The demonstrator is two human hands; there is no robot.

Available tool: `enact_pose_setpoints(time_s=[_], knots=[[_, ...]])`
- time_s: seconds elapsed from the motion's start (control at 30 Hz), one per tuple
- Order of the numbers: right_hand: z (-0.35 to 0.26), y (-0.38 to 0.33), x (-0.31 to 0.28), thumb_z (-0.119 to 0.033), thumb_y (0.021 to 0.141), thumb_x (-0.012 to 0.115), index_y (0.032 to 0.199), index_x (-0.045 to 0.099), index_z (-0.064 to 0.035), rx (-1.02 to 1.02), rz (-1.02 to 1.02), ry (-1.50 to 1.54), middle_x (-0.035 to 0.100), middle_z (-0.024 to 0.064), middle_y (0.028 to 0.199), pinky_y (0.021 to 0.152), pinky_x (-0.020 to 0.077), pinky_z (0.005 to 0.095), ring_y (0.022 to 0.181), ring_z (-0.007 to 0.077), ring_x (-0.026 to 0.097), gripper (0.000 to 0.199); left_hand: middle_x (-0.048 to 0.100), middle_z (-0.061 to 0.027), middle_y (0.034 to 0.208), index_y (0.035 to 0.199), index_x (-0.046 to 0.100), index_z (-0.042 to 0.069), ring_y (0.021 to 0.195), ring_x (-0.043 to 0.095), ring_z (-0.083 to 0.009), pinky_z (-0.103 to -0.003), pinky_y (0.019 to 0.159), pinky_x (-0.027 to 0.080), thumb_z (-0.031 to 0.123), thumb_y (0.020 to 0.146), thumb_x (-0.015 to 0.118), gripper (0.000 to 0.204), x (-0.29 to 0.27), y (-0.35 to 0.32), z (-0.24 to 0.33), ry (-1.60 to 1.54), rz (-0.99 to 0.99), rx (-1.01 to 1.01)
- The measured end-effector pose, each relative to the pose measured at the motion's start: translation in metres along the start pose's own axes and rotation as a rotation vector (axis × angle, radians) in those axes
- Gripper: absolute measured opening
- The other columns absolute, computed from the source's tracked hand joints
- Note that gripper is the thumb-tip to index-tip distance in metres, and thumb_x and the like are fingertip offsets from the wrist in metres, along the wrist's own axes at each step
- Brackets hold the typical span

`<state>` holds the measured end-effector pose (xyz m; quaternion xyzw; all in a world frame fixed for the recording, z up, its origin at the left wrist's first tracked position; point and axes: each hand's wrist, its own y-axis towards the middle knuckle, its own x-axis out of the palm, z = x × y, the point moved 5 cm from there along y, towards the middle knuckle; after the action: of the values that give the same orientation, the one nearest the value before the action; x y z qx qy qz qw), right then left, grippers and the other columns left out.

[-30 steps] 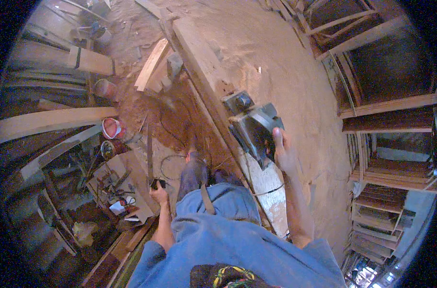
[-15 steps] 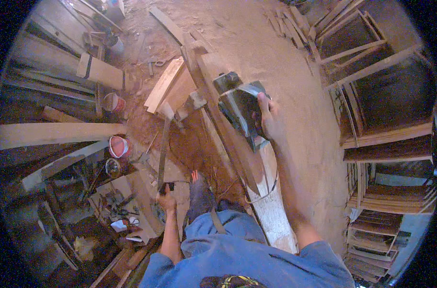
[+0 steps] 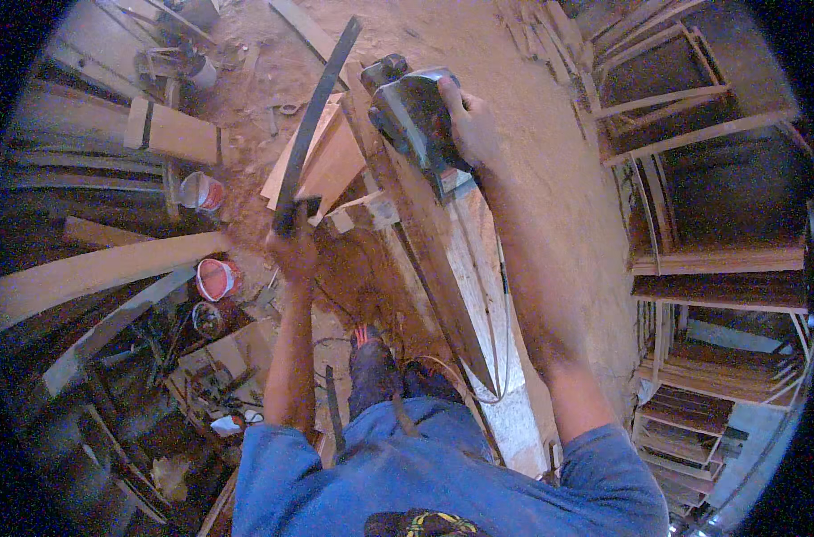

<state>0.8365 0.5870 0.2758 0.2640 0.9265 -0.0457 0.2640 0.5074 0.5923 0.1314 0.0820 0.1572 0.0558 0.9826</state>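
Note:
My right hand [image 3: 469, 125] is wrapped round the handle of a dark electric planer [image 3: 416, 121], which is over the far part of a long brown timber [image 3: 429, 255]. A thin cord [image 3: 505, 313] hangs along the near end of that timber. My left hand [image 3: 292, 251] grips the near end of a long, flat dark blade [image 3: 322, 107] with a short black block by the fist; its exact kind is unclear. The blade points away from me, passing above pale wooden pieces [image 3: 335, 161] beside the timber.
A whitish board [image 3: 514, 421] runs beside the timber toward me. Red-and-white buckets [image 3: 214, 279] and planks [image 3: 102, 268] stand at the left. Wooden frames and stacked boards [image 3: 720, 259] line the right. Sawdust covers the floor [image 3: 559, 224]. My foot [image 3: 364, 336] is below the timber.
My left hand has moved forward, carrying the dark blade up and away from me. My right hand and the planer have shifted farther forward and slightly left along the timber.

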Motion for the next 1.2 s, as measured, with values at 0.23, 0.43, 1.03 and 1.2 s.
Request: enact_pose_setpoints(time_s=[0.23, 0.43, 1.03, 1.2], knots=[[0.047, -0.098, -0.032, -0.052, 0.104, 0.04, 0.109, 0.066, -0.001, 0.261, -0.102, 0.048, 0.064, 0.0093, 0.092, 0.077, 0.0463, 0.034, 0.084, 0.0215, 0.059, 0.057, 0.074, -0.0176, 0.091, 0.101, 0.073, 0.0, 0.082, 0.072, -0.03, -0.04, 0.071, 0.053, 0.023, 0.092, 0.07, 0.026, 0.09, 0.055, 0.02, 0.051, -0.186, 0.114], [0.055, -0.249, -0.082, -0.042, 0.107, 0.038, 0.125, 0.059, 0.0019, 0.539, -0.1, 0.152, 0.068, 0.0155, 0.111, 0.092, 0.0492, 0.0389, 0.102, 0.0267, 0.063, 0.052, 0.068, -0.0238, 0.087, 0.094, 0.07, 0.001, 0.08, 0.067, -0.0417, -0.046, 0.07, 0.052, 0.018, 0.09, 0.068, 0.018, 0.148, 0.058, 0.058, 0.17, -0.509, 0.322], [0.052, -0.219, -0.07, -0.05, 0.106, 0.04, 0.09, 0.059, -0.0081, 0.402, -0.087, 0.068, 0.057, 0.001, 0.074, 0.058, 0.041, 0.0271, 0.064, 0.0106, 0.052, 0.048, 0.068, -0.0262, 0.094, 0.099, 0.068, 0.0, 0.093, 0.066, -0.0435, -0.048, 0.081, 0.053, 0.001, 0.077, 0.061, 0.023, 0.16, 0.052, 0.048, 0.171, -0.619, 0.339], [0.034, -0.199, -0.063, -0.051, 0.105, 0.04, 0.089, 0.059, -0.0081, 0.363, -0.024, 0.167, 0.057, 0.0014, 0.073, 0.057, 0.041, 0.0263, 0.063, 0.0107, 0.052, 0.05, 0.068, -0.0259, 0.095, 0.097, 0.067, -0.002, 0.094, 0.065, -0.0435, -0.047, 0.082, 0.053, 0.0, 0.071, 0.061, 0.027, 0.167, 0.046, 0.045, 0.189, -0.657, 0.376]])
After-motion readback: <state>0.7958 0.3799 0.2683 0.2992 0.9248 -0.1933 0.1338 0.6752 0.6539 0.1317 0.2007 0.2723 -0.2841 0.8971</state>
